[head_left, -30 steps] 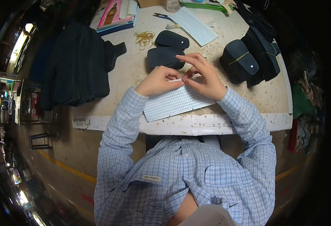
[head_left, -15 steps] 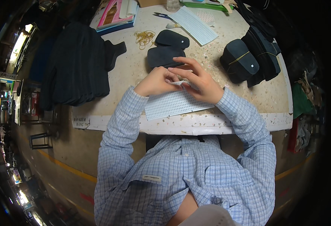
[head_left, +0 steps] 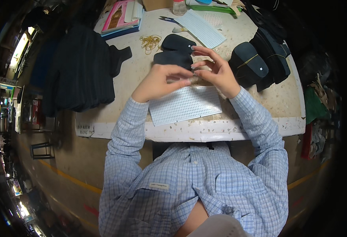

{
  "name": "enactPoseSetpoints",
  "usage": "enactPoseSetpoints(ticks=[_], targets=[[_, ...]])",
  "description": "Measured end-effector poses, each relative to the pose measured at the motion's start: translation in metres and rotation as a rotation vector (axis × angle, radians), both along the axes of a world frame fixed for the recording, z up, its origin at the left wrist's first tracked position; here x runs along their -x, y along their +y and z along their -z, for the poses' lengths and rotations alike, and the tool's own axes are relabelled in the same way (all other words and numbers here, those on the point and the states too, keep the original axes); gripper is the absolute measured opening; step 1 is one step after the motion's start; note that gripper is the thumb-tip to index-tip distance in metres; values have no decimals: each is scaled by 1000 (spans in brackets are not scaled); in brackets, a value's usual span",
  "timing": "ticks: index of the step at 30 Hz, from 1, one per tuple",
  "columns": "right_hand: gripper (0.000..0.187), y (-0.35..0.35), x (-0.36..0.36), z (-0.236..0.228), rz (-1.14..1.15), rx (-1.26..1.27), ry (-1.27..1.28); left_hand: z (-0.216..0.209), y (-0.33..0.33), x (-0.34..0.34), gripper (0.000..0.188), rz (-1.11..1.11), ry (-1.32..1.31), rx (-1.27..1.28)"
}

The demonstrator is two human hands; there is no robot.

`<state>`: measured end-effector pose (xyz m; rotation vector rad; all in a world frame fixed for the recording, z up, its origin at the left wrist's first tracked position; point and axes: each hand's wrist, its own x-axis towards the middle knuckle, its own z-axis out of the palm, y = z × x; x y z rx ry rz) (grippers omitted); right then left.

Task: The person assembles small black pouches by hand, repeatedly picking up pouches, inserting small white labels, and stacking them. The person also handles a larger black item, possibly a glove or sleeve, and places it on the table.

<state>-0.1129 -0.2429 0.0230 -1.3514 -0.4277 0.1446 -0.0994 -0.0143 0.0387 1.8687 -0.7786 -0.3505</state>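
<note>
My left hand [head_left: 157, 81] and my right hand [head_left: 217, 72] meet at the fingertips just above the far edge of a white gridded sticker sheet [head_left: 185, 106] lying on the table [head_left: 189, 132]. A tiny white sticker [head_left: 195, 73] is pinched in my right thumb and forefinger, and my left fingertips touch the same spot. Whether the left fingers also grip it is unclear. Two dark flat insole pieces [head_left: 174, 50] lie just beyond my hands.
A banded stack of dark insoles [head_left: 249, 62] stands at the right. A pile of dark material [head_left: 82, 71] fills the left side. Loose rubber bands [head_left: 150, 41], another white sheet [head_left: 203, 27], snips [head_left: 166, 18], a pink book [head_left: 120, 17] and a small bottle [head_left: 178, 6] lie at the back.
Both hands have lifted off the sticker sheet and moved a little away from me, toward the dark insole pieces, with the fingertips still together.
</note>
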Motion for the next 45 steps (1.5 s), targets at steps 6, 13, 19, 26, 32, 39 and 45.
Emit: enactPoseSetpoints(ticks=[6,13,19,26,32,39,45], targets=[[12,-6,-39,-13,173,693,-212,-8,5,-36,53,-179,-519,-245],[7,24,-49,-4,345,958,-860,12,10,-41,63,-225,-600,-315],[5,28,-57,-3,485,1049,-872,1,16,-39,55,-231,-400,-345],[6,18,-56,0,295,868,-682,3,14,-43,44,-242,-433,-117],[10,24,-57,10,490,980,-832,4,15,-38,38,-188,-546,-279],[33,22,-52,3,210,651,-499,8,13,-42,31,-234,-491,-190],[27,29,-51,7,499,923,-803,13,12,-40,41,-248,-538,-263]])
